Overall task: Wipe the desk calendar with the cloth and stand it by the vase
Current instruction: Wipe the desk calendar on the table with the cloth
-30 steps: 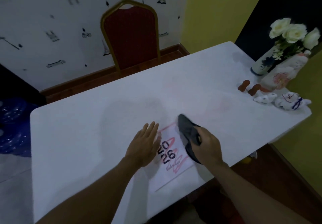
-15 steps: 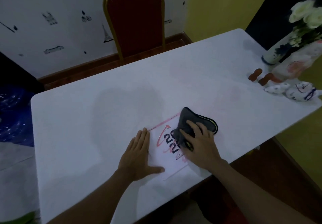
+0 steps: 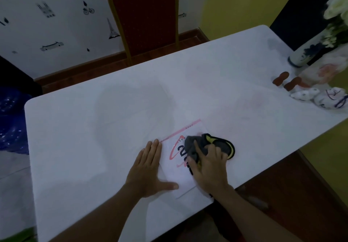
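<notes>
The desk calendar [image 3: 174,163], white with a pink edge and dark "20" print, lies flat on the white table [image 3: 94,128] near its front edge. My left hand [image 3: 148,172] rests flat, fingers together, on the calendar's left edge. My right hand [image 3: 207,168] presses a dark grey cloth [image 3: 222,144] with yellow trim onto the calendar's right side, hiding part of the print. The blue-and-white vase [image 3: 305,53] with white flowers stands at the table's far right corner.
Two small brown pieces [image 3: 286,80] and white ceramic figurines [image 3: 320,96] sit in front of the vase, next to a white jar with pink flowers [image 3: 318,72]. A red chair [image 3: 145,16] stands behind the table. A blue bag [image 3: 11,117] lies on the left.
My right hand lowered the cloth onto the calendar and has slid it across the right side. My left hand shifted to the calendar's left edge. The view tilted downward.
</notes>
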